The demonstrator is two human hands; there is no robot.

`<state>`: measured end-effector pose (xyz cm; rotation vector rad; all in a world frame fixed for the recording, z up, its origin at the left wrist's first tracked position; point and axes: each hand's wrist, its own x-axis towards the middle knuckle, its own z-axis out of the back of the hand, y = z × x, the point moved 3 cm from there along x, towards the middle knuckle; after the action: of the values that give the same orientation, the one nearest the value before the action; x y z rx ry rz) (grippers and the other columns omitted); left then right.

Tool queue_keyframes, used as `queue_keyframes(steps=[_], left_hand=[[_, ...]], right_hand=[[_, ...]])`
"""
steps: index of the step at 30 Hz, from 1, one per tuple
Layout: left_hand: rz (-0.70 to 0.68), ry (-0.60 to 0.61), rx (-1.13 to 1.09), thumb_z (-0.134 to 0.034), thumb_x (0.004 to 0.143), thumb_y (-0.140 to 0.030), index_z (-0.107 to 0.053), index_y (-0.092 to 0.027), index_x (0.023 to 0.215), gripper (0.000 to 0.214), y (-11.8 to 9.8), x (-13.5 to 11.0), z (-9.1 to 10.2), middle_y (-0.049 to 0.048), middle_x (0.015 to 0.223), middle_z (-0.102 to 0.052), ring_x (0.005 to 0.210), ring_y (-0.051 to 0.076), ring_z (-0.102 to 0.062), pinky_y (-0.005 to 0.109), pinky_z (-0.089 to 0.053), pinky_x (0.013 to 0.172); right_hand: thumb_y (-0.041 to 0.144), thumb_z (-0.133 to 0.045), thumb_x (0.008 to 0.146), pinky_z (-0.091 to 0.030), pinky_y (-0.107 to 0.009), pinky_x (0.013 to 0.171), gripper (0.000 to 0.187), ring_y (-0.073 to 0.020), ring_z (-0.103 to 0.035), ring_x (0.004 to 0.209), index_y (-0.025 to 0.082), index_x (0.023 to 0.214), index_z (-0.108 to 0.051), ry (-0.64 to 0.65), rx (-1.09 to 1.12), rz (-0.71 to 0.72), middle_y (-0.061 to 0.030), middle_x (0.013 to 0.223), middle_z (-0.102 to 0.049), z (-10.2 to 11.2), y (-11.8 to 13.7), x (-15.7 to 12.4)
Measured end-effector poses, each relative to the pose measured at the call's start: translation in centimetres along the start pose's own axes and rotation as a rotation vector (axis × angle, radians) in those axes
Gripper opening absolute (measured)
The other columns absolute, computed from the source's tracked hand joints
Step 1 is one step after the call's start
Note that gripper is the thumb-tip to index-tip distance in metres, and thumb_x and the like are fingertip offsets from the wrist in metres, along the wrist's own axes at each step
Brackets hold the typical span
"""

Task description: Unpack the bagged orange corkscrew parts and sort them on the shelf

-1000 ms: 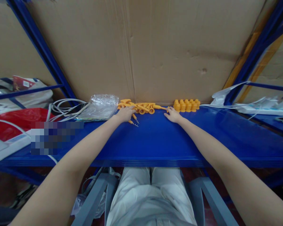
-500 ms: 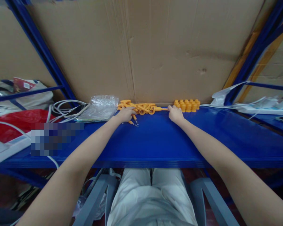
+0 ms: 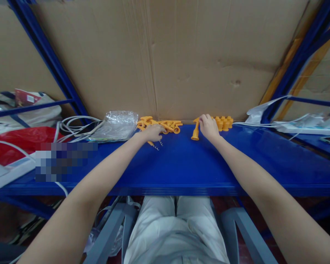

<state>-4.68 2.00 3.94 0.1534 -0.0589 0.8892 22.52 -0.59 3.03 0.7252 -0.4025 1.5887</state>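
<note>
My right hand (image 3: 209, 127) pinches the top of an orange corkscrew (image 3: 195, 134). It hangs nearly upright, with a crossbar at the top and a flared bell end pointing down, close to the blue tabletop. At the back of the table lies a pile of orange corkscrews (image 3: 169, 125), some with bare metal spirals (image 3: 156, 147) sticking out toward me. My left hand (image 3: 153, 132) is over the near side of that pile, fingers stretched to the right and slightly apart. It hides several of the pieces beneath.
Orange bell-shaped pieces (image 3: 226, 123) stand in rows just right of my right hand. A clear plastic bag (image 3: 115, 124) and white cables (image 3: 81, 126) lie left of the pile. Cardboard (image 3: 195, 66) closes off the back; a white power strip (image 3: 305, 126) is far right.
My right hand has turned the corkscrew from lying level to nearly upright, bell end down, and shifted slightly right. My left hand has slid a little right, its fingers reaching further out.
</note>
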Motion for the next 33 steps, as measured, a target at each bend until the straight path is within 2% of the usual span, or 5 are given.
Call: queue_keyframes(steps=[5, 11, 17, 23, 33], left_hand=[[-0.114, -0.179, -0.035, -0.05, 0.085, -0.015, -0.065, -0.023, 0.135, 0.053, -2.6, 0.6, 0.3, 0.0095, 0.138, -0.065, 0.128, 0.027, -0.058, 0.042, -0.044, 0.112], [-0.309, -0.373, 0.099, -0.045, 0.089, -0.008, -0.043, -0.022, 0.153, 0.066, -7.0, 0.9, -0.2, 0.0135, 0.163, -0.038, 0.147, 0.029, -0.039, 0.051, -0.039, 0.114], [-0.452, -0.481, 0.277, -0.042, 0.093, -0.007, -0.055, -0.021, 0.143, 0.053, -10.4, 1.4, -0.9, 0.0136, 0.148, -0.058, 0.143, 0.026, -0.046, 0.058, -0.028, 0.121], [-0.432, -0.58, 0.384, -0.041, 0.099, -0.01, -0.07, -0.023, 0.111, 0.034, -10.6, 1.6, -0.5, 0.0065, 0.115, -0.074, 0.134, 0.02, -0.055, 0.058, -0.016, 0.127], [-0.338, -0.636, 0.247, -0.044, 0.096, -0.01, -0.071, -0.027, 0.113, 0.036, -8.7, 0.7, 0.4, 0.0074, 0.118, -0.075, 0.128, 0.024, -0.059, 0.061, -0.016, 0.123]], right_hand=[[0.017, -0.037, 0.094, -0.044, -0.04, 0.091, 0.021, -0.0277, -0.059, 0.104, 0.021, 0.098, -0.058, -0.11, 0.187, 0.011, -0.0142, 0.109, -0.064, 0.1, -0.2, 0.3], [0.025, -0.044, 0.093, -0.05, -0.037, 0.087, 0.008, -0.0214, -0.061, 0.093, 0.023, 0.093, -0.052, -0.216, 0.517, 0.02, -0.0084, 0.098, -0.064, -0.4, 0.0, 1.3], [0.04, -0.062, 0.088, -0.055, -0.035, 0.073, 0.019, -0.0175, -0.062, 0.076, 0.025, 0.094, -0.05, -0.178, 0.946, 0.059, -0.0032, 0.089, -0.063, -1.5, 0.8, 2.4], [0.052, -0.071, 0.083, -0.057, -0.033, 0.069, 0.034, -0.0143, -0.062, 0.069, 0.025, 0.088, -0.051, -0.067, 1.16, 0.012, 0.0004, 0.081, -0.062, -1.2, 2.4, 2.4], [0.052, -0.069, 0.085, -0.057, -0.036, 0.08, 0.031, -0.0177, -0.068, 0.08, 0.023, 0.09, -0.059, 0.034, 1.144, -0.004, -0.0029, 0.082, -0.069, -0.7, 3.8, 1.7]])
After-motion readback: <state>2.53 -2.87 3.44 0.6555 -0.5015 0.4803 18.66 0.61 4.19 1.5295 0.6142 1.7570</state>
